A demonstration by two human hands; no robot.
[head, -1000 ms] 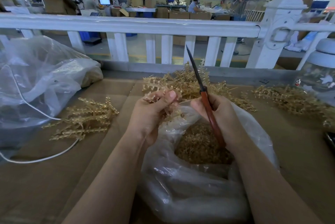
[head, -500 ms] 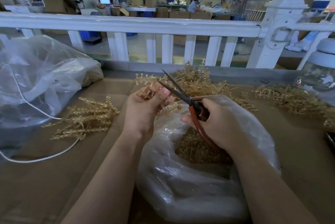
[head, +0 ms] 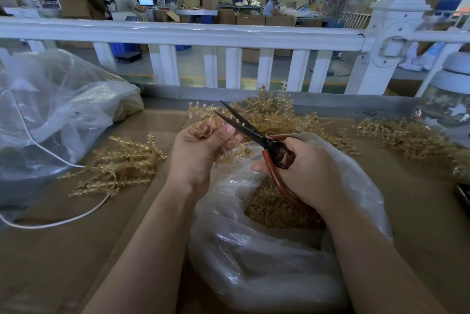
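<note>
My left hand (head: 198,151) grips a golden plastic sprig (head: 203,130) with small knobs along its stems, held just above a clear plastic bag (head: 256,270). In my right hand (head: 307,173) are red-handled scissors (head: 256,135). Their dark blades stand apart and point up-left at the sprig, right beside my left thumb. The bag's mouth is open under both hands and holds a heap of small golden cut pieces (head: 277,212).
Loose golden sprigs lie in piles at left (head: 119,163), behind the hands (head: 274,115) and at right (head: 407,135) on the cardboard-covered table (head: 63,263). A big crumpled plastic bag (head: 50,115) and a white cord (head: 61,222) lie left. A white railing (head: 229,34) borders the far edge.
The scissors swung down from pointing upright to pointing left at the sprig, and their blades opened. My left hand shifted slightly left with the sprig.
</note>
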